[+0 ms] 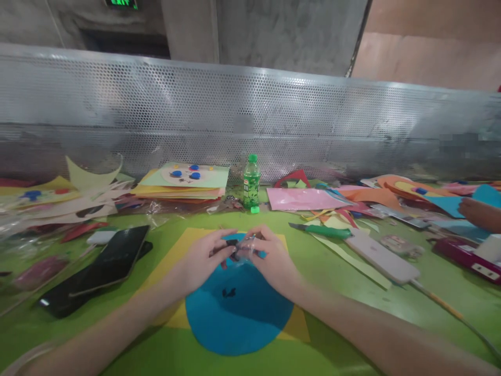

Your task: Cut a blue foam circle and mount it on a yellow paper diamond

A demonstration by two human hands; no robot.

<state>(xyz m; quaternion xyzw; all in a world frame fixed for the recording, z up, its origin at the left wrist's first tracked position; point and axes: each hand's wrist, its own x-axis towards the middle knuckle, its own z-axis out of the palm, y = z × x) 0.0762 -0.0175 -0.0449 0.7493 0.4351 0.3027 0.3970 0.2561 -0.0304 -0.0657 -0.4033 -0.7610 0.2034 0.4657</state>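
Forearms [127,310] reach across a yellow sheet [175,315] and the blue disc [250,318] on it, probably centred for reach; my right hand [274,261] pinches a clear packet [246,250]; my left hand [204,261] meets it, grip unclear; dark bits [229,292] lie below.

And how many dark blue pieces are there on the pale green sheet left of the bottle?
3: a left piece, an upper-right piece and a lower-right piece.

open green tabletop [324,269] between right hand [274,256] and paper strip [356,263], black phone [113,256] blocking left, green cutter [326,231] beyond, bottle [252,185] ahead
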